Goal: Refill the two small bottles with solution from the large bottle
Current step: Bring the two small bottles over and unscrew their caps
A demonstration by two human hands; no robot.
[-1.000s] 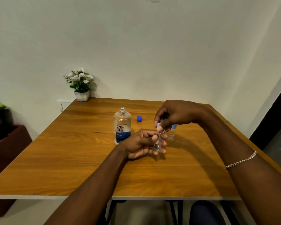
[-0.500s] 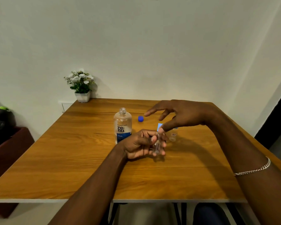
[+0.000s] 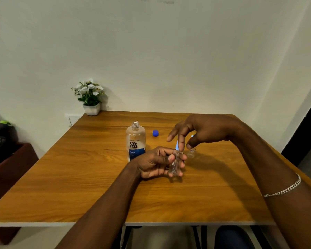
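Nearest to us, the left hand [image 3: 154, 164] rests on the table [image 3: 75, 180] and keeps its fingers curled round one small bottle [image 3: 175, 165]. The bottle is clear, stands almost upright, and looks empty as far as we can see. This grip is the same as one second ago.

The change is just above it. One second ago the right hand [image 3: 205, 130] was pinching the light-blue cap [image 3: 176, 144] of this bottle with bunched fingertips. Now its fingers are spread and relaxed. The index points away to the left, and one finger [image 3: 182, 147] comes down beside the cap and seems to touch it, while the thumb stays apart. So we judge that it grips nothing now. It looks like a pause between two turns of the cap, so the unscrewing is probably not finished. We cannot tell whether the cap is already loose.

Just behind, under the right hand, the second small bottle [image 3: 191, 153] stands on the table, partly hidden, and it is not being touched.

Further back on the left, the large bottle [image 3: 135, 141] stands upright and already open, with solution inside. Its dark blue cap [image 3: 155, 133] lies on the table near it. We think no pouring has begun, so both refills are still to do.
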